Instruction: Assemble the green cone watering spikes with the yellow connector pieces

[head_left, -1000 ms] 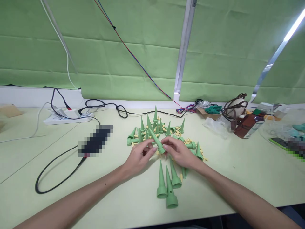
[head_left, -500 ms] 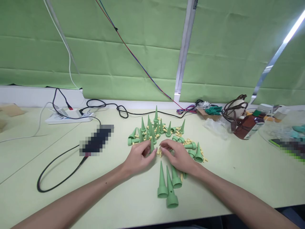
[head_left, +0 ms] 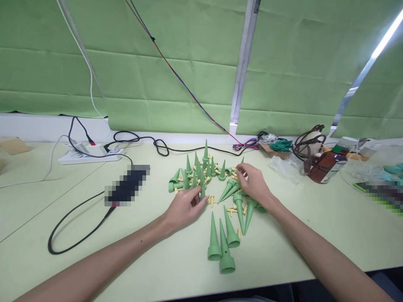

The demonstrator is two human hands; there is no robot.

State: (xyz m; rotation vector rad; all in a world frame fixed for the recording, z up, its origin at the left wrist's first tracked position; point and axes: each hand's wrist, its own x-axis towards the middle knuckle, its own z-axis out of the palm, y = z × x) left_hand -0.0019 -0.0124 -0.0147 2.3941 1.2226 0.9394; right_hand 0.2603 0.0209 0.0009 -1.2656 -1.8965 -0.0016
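My left hand (head_left: 185, 207) is closed around a green plastic watering spike (head_left: 203, 191), its tip pointing up between thumb and fingers. Just beyond the thumb, a small yellow valve (head_left: 212, 200) lies on the table. My right hand (head_left: 253, 182) is over the right side of the pile, fingers bent and drawn together beside yellow pieces (head_left: 234, 172); whether anything is between them is hidden. Several green spikes (head_left: 206, 153) stand or lie in a cluster behind my left hand. More green spikes (head_left: 239, 209) lie beneath and left of my right wrist.
Nearer the table edge lie three green spikes (head_left: 227, 256). To the left are a blurred dark device (head_left: 127, 184) with a black cable and a power strip (head_left: 91, 155). At right stand a brown bottle (head_left: 325, 167), plastic bags (head_left: 286, 167) and green gloves (head_left: 281, 145).
My right hand has moved away from my left, back and to the right, uncovering spikes and yellow valves. My left hand still holds the spike in nearly the same place.
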